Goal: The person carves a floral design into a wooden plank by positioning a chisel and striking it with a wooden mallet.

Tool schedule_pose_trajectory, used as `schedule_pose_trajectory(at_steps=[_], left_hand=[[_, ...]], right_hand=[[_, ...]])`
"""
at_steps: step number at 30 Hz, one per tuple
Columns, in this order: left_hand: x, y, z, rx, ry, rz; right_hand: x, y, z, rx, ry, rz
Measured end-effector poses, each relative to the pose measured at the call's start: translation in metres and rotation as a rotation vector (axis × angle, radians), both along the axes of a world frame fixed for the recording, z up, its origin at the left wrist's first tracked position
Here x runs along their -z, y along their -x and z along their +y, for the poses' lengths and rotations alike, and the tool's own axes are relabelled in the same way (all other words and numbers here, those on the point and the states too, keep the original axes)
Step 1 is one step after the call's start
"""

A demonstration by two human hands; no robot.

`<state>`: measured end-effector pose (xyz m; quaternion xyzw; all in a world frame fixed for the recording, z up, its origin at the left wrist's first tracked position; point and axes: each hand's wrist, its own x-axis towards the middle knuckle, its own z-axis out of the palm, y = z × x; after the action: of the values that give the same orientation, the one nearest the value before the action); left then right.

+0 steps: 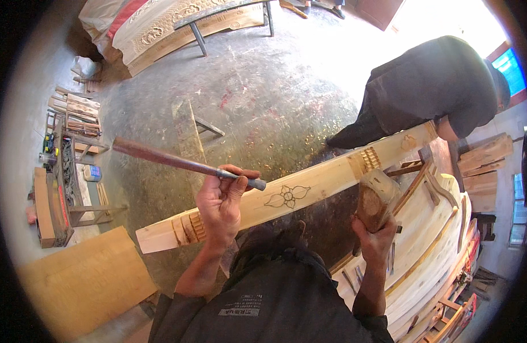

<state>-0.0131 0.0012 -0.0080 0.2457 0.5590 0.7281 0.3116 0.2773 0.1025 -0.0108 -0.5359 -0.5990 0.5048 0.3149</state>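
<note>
My left hand [222,199] grips a wood-carving gouge [242,178] near its metal end, with the long dark wooden handle reaching up and to the left. The metal end is above a long pale wooden beam [321,188] that crosses in front of me. A four-petalled flower is drawn in dark line on the beam, right of that hand. Carved ribbed bands show toward both ends of the beam. Held in my right hand [375,236], a blocky wooden mallet [375,199] is at the beam's near edge, left of the workbench. Whether it touches the beam, I cannot tell.
A co-worker in dark clothes [431,81] bends over the beam's far right end. At the right, a wooden workbench [418,274] bears several chisels [392,257]. A large flat board [87,283] lies lower left. Carved panels [160,32] and a narrow bench [225,7] stand at the top.
</note>
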Motion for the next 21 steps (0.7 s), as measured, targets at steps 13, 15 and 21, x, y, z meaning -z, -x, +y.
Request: schedule_pose_trajectory(at_steps=[13,15,21], left_hand=[[0.007,-0.008,-0.003,-0.054,0.152,0.209],[0.005,-0.01,-0.002,-0.076,0.185,0.243],[0.0,-0.017,0.003,-0.075,0.221,0.252]], right_hand=[[-0.01,0.013,-0.004,0.127,-0.018,-0.026],[-0.008,0.01,-0.003,0.108,-0.025,-0.033],[-0.005,0.008,-0.003,0.092,-0.043,-0.034]])
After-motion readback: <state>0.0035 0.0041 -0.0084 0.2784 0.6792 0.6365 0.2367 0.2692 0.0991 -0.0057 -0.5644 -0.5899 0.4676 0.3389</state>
